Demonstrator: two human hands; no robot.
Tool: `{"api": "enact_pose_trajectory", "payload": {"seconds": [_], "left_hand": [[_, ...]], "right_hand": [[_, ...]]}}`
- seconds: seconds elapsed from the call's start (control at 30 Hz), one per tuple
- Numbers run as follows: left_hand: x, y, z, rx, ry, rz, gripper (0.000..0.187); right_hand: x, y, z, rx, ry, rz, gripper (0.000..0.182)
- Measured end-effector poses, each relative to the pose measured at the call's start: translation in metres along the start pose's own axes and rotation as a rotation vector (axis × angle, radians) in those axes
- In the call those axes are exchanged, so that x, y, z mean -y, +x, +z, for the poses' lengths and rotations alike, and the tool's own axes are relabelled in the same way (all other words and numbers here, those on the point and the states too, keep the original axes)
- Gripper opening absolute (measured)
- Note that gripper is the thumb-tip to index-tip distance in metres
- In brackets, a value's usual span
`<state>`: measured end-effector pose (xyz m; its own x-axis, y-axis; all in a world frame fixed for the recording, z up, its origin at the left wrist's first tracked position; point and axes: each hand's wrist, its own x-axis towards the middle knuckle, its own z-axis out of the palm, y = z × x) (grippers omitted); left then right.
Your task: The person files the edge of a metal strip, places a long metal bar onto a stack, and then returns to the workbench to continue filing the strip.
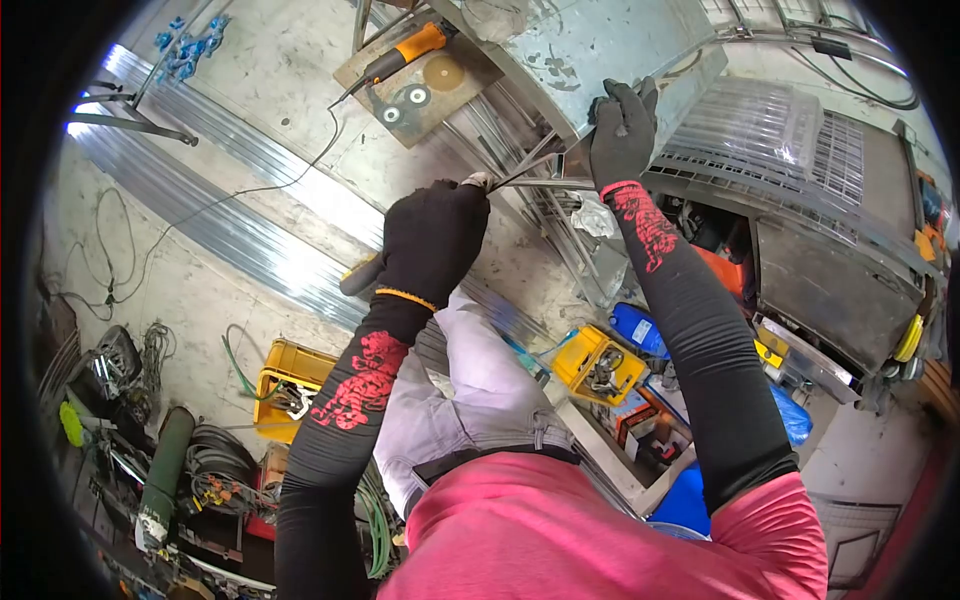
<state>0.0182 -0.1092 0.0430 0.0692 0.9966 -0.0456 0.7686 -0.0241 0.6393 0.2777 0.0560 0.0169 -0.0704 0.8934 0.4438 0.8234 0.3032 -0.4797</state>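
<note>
My left hand (436, 240), in a black glove, is closed round a thin tool (525, 174). The tool's narrow metal end points right, towards the corner of a grey sheet-metal box (570, 60). A dark and yellow handle-like piece (361, 275) shows below the left wrist; whether it belongs to the tool is unclear. Over the box's lower corner is my right hand (624, 135), in a dark grey glove, its fingers bent and pressed together. What those fingers grip is hidden. A metal bar (565, 184) runs between the hands.
An orange angle grinder (410, 52) and discs lie on a board (470, 72) at the top. Long metal profiles (230, 225) stretch across the floor at the left, crossed by a cable (262, 190). Yellow crates (600, 364) and a wire rack (840, 160) stand nearby.
</note>
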Motion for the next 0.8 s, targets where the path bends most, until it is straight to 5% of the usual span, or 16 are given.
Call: {"api": "enact_pose_trajectory", "payload": {"seconds": [0.8], "left_hand": [[-0.011, 0.032, 0.014, 0.035, -0.081, -0.035, 0.009]], "right_hand": [[0.011, 0.008, -0.005, 0.064, 0.053, 0.007, 0.036]]}}
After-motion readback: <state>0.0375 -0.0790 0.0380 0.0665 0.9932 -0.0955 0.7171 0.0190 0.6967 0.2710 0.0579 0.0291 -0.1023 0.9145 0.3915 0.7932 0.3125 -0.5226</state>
